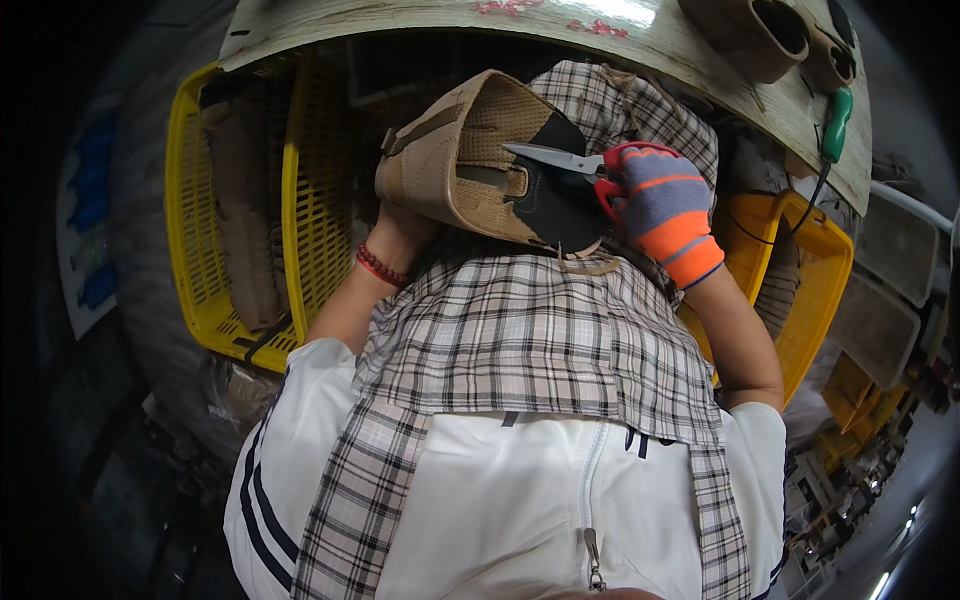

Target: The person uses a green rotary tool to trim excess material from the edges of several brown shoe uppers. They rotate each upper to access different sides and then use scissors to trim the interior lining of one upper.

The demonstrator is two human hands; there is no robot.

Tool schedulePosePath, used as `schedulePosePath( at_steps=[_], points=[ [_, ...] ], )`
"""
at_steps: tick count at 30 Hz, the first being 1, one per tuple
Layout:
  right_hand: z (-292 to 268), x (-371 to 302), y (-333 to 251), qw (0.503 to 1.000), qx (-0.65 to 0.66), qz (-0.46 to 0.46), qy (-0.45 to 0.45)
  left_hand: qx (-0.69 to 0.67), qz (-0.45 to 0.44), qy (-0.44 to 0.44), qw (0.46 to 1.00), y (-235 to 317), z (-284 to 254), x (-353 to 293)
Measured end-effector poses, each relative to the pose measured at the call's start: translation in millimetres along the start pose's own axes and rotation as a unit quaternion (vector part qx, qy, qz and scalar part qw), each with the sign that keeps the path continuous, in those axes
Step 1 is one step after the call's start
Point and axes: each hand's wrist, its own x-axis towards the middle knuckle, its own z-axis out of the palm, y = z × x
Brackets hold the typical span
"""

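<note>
Woven beige shoe upper (460,160) — steel scissors (560,160)

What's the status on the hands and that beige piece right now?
Left hand grips the beige piece from below. Gloved right hand holds scissors, blades on the piece's black patch. Nothing blocking.

Yellow crates (300,200) left and right (815,290); checked cloth (520,340) over lap; worn wooden tabletop (640,40); green-handled tool (836,125).
</note>
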Motion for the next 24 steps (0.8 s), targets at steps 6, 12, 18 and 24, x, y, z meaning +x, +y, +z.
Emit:
schedulePosePath(
  at_steps=[6, 12, 18, 24],
  points=[
    [-3, 1, -1, 0.995, 0.076, 0.023, 0.054, 0.025, 0.021, 0.011, 0.999, -2, 3, 0],
    [11, 12, 4, 0.999, 0.045, -0.025, 0.017, 0.021, 0.036, -0.034, 0.999, -1, -2, -2],
    [5, 4, 13, 0.998, 0.058, 0.004, 0.034, -0.034, 0.009, -0.024, 0.999, -6, -12, -2],
    [1, 32, -4, 0.996, 0.073, -0.047, 0.03, 0.039, 0.06, -0.082, 0.994, -7, -9, -5]
  ],
)
